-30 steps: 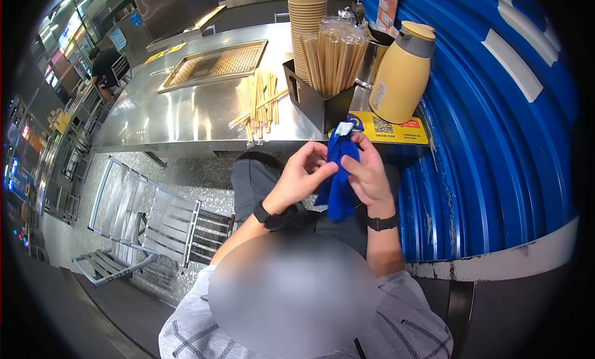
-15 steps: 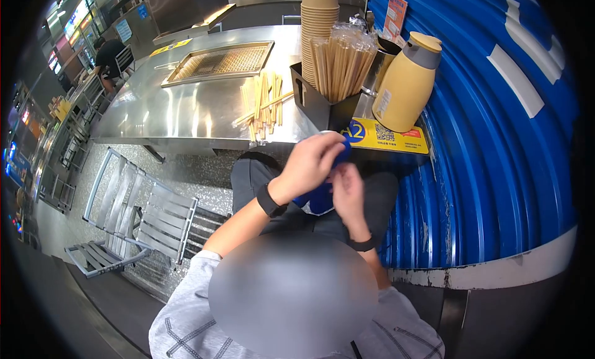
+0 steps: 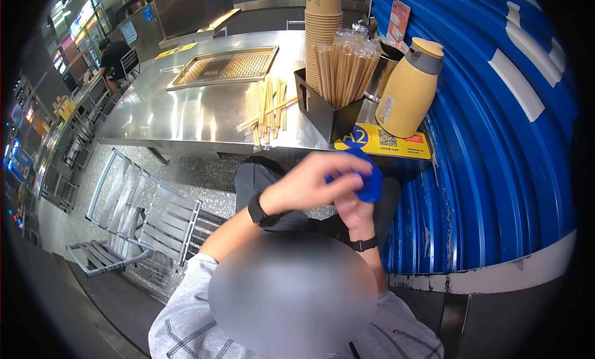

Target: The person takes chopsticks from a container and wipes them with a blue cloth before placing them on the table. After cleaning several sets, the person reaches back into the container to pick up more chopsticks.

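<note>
A crumpled blue soft thing (image 3: pixel 370 184), like thin cloth or a glove, is bunched over the fingers of my right hand (image 3: pixel 355 213) above my lap. My right palm shows below it, while the fingers are largely hidden. Reaching across from the left, my left hand (image 3: pixel 310 185) is blurred, its fingers stretched out and apart. Those fingertips overlap the near side of the blue thing in this view. A dark band circles each wrist.
Ahead is a steel table (image 3: pixel 198 120) with a mesh grill tray (image 3: pixel 229 66), scattered wooden chopsticks (image 3: pixel 268 114), a black holder (image 3: pixel 319 105) with wrapped chopsticks, stacked paper cups (image 3: pixel 323 30) and a yellow jug (image 3: pixel 409 92). A slatted chair (image 3: pixel 164 219) stands left; blue corrugated wall (image 3: pixel 489 173) right.
Both hands have moved nearer to me and a little right. The blue thing, earlier between and below the hands, now covers my right fingers. My left fingers have spread.
</note>
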`<state>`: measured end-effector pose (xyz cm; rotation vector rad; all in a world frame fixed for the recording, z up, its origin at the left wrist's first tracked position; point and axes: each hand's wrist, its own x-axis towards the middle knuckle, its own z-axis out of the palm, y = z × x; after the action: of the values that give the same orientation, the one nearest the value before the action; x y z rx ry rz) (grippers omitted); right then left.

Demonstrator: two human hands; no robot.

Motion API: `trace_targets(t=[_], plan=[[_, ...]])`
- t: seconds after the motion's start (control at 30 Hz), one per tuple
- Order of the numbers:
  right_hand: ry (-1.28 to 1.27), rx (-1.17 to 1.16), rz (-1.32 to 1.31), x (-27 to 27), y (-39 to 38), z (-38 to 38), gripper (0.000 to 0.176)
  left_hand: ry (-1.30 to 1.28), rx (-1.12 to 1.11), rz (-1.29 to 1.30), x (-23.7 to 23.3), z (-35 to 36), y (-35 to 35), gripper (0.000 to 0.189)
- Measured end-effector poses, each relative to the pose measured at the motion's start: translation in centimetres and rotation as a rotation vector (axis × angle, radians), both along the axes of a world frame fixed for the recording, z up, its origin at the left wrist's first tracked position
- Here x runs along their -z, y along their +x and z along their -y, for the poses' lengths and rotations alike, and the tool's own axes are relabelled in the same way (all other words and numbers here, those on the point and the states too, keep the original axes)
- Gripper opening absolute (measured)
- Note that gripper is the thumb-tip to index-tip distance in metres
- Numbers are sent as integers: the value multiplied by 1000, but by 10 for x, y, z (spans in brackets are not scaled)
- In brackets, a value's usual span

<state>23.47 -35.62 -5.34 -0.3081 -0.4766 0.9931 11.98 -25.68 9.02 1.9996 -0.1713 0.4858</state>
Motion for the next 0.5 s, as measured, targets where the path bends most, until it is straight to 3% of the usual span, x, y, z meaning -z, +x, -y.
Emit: trace_targets(t=[0.03,0.13,0.2,0.33,0.5], plan=[[-75,-62,-116,-16,0,1,49,-161,-149,-33,-4,-5,-1,24],[26,-52,-132,-20,0,3,63,-99,-671,174,-2,-52,24,17],[95,-72,-42,-19,2,6,72,-62,-746,221,7,-87,47,24],[74,-20,-25,-19,0,9,72,203,-825,152,6,-107,75,29],[45,-9,-53,-20,0,17,73,169,-893,294,6,-112,88,26]])
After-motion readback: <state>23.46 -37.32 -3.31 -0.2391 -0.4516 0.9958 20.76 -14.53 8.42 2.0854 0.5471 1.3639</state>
